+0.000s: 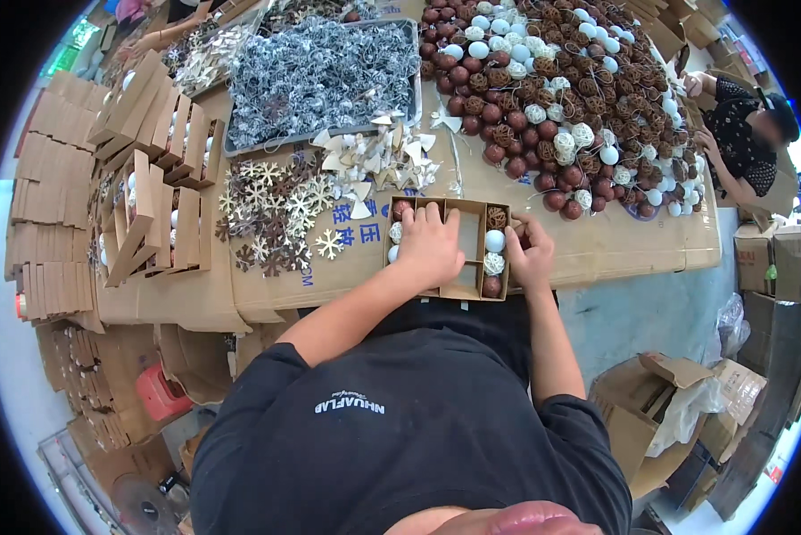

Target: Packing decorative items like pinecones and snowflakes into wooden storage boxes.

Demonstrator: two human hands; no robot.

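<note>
A shallow cardboard box (463, 292) with dividers sits at the table's near edge in front of me. Its right column holds a brown twig ball, a white ball (495, 241), a white woven ball (494, 264) and a dark red ball (491, 286). More balls show along its left side, partly covered by my left hand (432, 242). That hand lies across the box with its fingers stretched forward over the compartments; whatever lies under the fingertips is hidden. Beside the box's right wall, my right hand (532, 254) is curled around a dark red ball (524, 241), partly hidden by the fingers.
Brown, red and white balls (543, 98) are heaped at the far right. A tray (416, 67) of silvery ornaments stands behind wooden snowflakes (276, 209) and pale wooden pieces (378, 160). Filled boxes (160, 209) stack up at left. Another person (744, 134) works at far right.
</note>
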